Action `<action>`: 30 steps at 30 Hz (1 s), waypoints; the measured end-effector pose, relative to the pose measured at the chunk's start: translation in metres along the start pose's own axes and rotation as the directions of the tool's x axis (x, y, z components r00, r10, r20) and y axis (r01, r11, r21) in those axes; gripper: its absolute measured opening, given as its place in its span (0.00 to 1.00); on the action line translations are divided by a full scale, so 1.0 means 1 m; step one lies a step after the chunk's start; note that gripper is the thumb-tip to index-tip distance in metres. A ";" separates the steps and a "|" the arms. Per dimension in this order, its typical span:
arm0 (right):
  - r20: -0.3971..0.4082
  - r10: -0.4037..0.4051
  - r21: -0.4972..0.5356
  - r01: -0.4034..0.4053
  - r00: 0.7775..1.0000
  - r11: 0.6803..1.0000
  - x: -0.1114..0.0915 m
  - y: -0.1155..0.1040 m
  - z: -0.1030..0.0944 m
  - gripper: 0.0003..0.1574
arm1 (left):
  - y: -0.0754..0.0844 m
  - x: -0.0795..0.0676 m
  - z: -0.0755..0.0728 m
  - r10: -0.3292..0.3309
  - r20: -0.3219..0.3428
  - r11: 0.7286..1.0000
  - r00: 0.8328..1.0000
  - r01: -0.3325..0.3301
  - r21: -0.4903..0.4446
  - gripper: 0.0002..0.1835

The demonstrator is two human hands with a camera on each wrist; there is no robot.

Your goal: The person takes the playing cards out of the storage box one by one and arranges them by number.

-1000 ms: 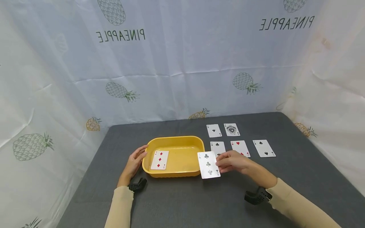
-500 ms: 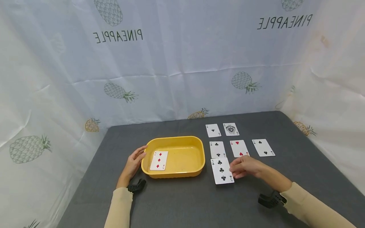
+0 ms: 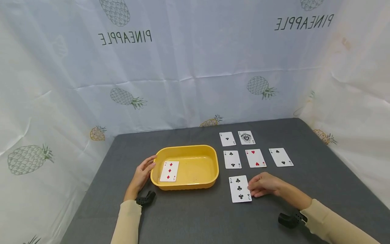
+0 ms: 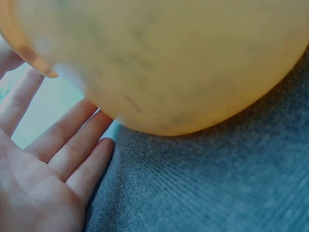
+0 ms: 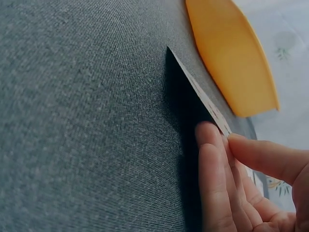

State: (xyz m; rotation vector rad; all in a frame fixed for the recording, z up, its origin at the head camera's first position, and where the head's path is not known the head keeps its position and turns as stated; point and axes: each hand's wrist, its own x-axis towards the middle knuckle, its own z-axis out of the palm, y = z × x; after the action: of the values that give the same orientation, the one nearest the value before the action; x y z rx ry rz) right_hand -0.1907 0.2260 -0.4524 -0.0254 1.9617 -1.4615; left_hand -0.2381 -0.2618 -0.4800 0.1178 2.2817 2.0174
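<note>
My right hand [image 3: 264, 185] pinches the three of clubs [image 3: 240, 188] by its right edge, thumb on top and fingers beneath. In the right wrist view that playing card [image 5: 203, 96] is tilted, its far edge close to the cloth; whether it touches is unclear. At the left end of the yellow tray [image 3: 195, 185], my left hand [image 3: 142, 177] rests against rim and wall. The left wrist view shows its fingers [image 4: 72, 137] fairly straight beside the tray wall [image 4: 193, 72]. Inside the tray, at its left, lies the three of diamonds [image 3: 169, 171], face up.
Behind the right hand, the two of clubs [image 3: 232, 159], two of hearts [image 3: 255, 158] and two of spades [image 3: 281, 157] form a row. Farther back lie the ace of clubs [image 3: 227, 139] and ace of spades [image 3: 246, 137]. A pineapple-print curtain [image 3: 182, 101] borders the dark grey table [image 3: 189, 217].
My right hand has carried the three of clubs from the tray's right rim rightward, nearer to me and lower, below the two of clubs. The left hand stays at the tray.
</note>
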 end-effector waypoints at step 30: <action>-0.045 -0.007 -0.117 0.002 0.999 0.993 0.002 -0.015 -0.001 0.15 | 0.000 0.000 0.001 0.008 -0.002 0.999 1.000 -0.008 -0.047 0.28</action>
State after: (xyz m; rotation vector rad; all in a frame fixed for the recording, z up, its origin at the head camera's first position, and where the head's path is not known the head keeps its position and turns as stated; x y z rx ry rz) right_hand -0.1986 0.2208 -0.4405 -0.0493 2.0831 -1.3594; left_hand -0.2379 -0.2612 -0.4796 0.1224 2.2364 2.0748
